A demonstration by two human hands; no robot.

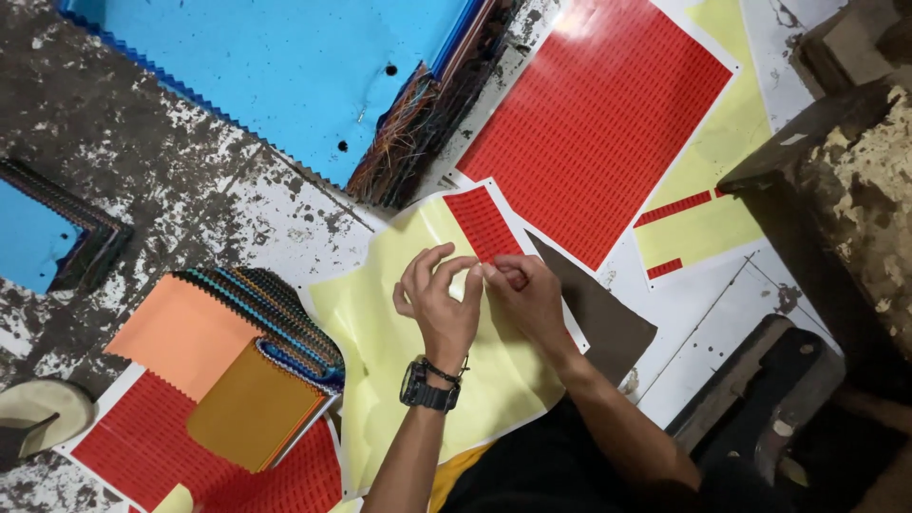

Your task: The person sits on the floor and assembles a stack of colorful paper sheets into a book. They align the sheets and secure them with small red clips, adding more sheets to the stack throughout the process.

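Note:
My left hand and my right hand meet over a pale yellow backing sheet that still carries a patch of small red stickers near its top corner. Both hands pinch at the lower edge of that red patch, fingertips touching around a small red sticker. A dark watch and a thin band sit on my left wrist. The sheet lies tilted on a worn, paint-flecked table.
A full red sticker sheet lies above, with a mostly peeled yellow sheet beside it. Stacks of fabric swatches, orange and mustard and blue, lie left. Another red sheet lies under the swatches. A brown piece lies right.

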